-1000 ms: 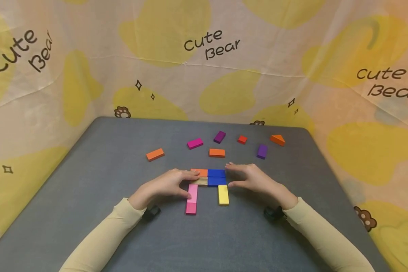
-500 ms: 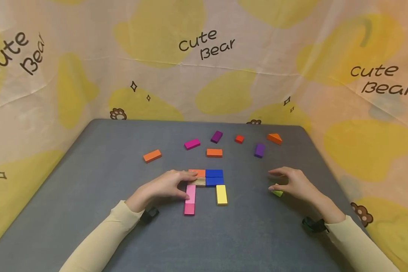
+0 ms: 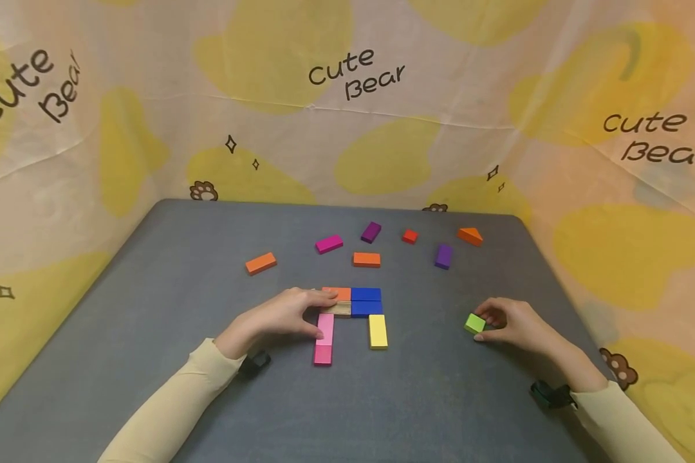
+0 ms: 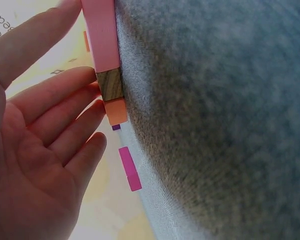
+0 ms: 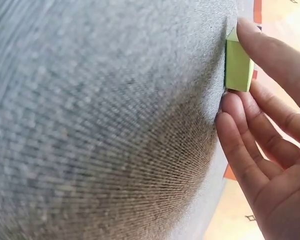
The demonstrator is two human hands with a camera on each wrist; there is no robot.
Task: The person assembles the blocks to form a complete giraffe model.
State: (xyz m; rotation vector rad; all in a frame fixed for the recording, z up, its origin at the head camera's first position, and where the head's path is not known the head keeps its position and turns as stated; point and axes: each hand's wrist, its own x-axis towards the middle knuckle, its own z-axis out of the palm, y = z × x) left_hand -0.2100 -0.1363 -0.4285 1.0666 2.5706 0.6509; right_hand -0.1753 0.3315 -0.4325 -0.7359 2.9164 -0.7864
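Note:
My right hand (image 3: 515, 329) pinches a lime-green block (image 3: 474, 323) between thumb and fingers, on the right of the table. In the right wrist view the green block (image 5: 238, 67) sits close at the grey cloth, thumb on one side. Fairly straight fingers of my left hand (image 3: 286, 318) rest on an orange block (image 3: 342, 294) and a bare wooden block (image 3: 343, 309); its thumb is at a light pink block (image 3: 325, 325). Two blue blocks (image 3: 366, 301) adjoin these on the right. A darker pink block (image 3: 323, 355) continues the pink leg, and a yellow block (image 3: 378, 332) forms another.
Beyond the arrangement lie two orange blocks (image 3: 367, 260), a magenta block (image 3: 329, 244), two purple blocks (image 3: 443, 256), a small red block (image 3: 410, 236) and an orange triangle (image 3: 470, 236). Patterned cloth (image 3: 382, 154) surrounds the grey table (image 3: 208, 244) at the back and sides.
My right hand has moved from beside the blue and yellow blocks out to the right and has taken hold of the green block. My left hand stays at the arrangement.

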